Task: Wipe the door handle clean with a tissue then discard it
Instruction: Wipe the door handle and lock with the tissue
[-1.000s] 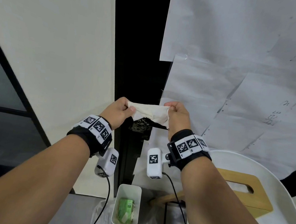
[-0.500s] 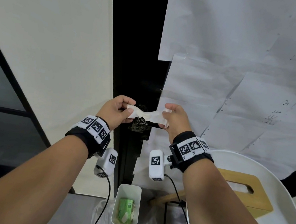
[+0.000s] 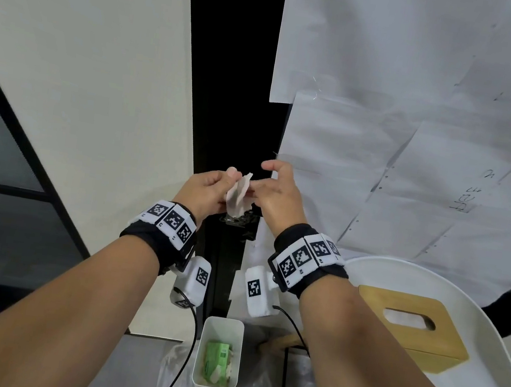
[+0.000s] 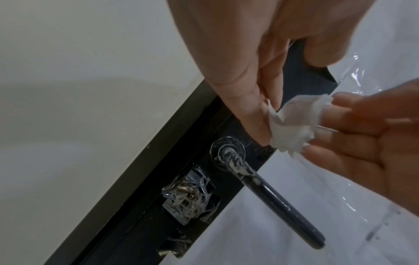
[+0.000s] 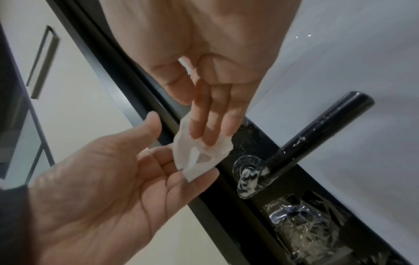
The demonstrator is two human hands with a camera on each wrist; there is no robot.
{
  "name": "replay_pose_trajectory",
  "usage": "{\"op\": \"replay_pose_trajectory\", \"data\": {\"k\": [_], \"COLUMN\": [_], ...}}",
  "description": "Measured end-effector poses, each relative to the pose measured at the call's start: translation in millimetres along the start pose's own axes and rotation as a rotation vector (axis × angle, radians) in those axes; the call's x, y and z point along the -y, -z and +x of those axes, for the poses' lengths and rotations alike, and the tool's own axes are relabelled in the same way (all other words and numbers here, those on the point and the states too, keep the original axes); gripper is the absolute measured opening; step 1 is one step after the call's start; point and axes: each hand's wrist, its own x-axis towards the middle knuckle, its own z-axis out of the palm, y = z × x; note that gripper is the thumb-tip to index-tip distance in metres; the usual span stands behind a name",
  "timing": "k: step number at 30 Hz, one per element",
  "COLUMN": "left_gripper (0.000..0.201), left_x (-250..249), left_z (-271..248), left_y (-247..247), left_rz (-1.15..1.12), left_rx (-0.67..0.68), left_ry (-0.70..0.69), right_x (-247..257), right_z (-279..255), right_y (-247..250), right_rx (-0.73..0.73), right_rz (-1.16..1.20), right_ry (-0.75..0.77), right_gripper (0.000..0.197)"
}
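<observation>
Tissue (image 4: 292,125): thin white paper, soft, crumpled, matt. Handle (image 5: 317,136): dark, smooth, semi-gloss bar, metal by the look, smeared with white residue toward its base. Rose (image 5: 248,176) at the handle's 7 o'clock end: glossy, coated in white smear. Lock recess (image 4: 190,199): covered with crinkled clear glossy film. Door sheets (image 3: 413,84): matt white paper, creased. Box (image 3: 413,329): pale wood, matt. Bin (image 3: 218,353): smooth white plastic.

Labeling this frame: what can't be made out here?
- Door handle: in the head view, hidden behind the hands and tissue.
- Bin contents: head view, too small to identify.
- Left hand grip: wrist views blurred; which hand truly holds the tissue is unclear.
</observation>
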Motion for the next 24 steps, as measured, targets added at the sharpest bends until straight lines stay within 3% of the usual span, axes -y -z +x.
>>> {"op": "replay_pose_trajectory", "data": {"k": [8,12,17,20,22,24], "left_gripper": [0.041,0.021,0.042,0.042,0.039,0.04], "left_x": [7,5,4,8,9,9], "left_z": [3,-1,-1,1,2,2], "left_y": [6,4,3,7,9,11], "left_rz": [0.164,0.076,0.145,0.201,0.184,0.165], "left_rx": [-0.045,-0.046,-0.03,-0.028,-0.024,0.0], "left_ry": [-0.058,-0.047,-0.046,-0.07,-0.08,-0.094], "right_x": [0,-5,-8,-9,-11,-15], "right_z": [0,-6,-1,1,4,6], "right_y": [2,3,-1,5,8,7], "right_rx": [-0.055,-0.04,-0.031,-0.098,-0.123,-0.06], "right_rz": [-0.083,-0.064,-0.048,-0.088,-0.112,-0.114], "right_ry": [-0.059,-0.003,-0.003,-0.017,-0.055,-0.137], "right_gripper": [0.033,0.042,0.038,0.041,0.029,0.021]}}
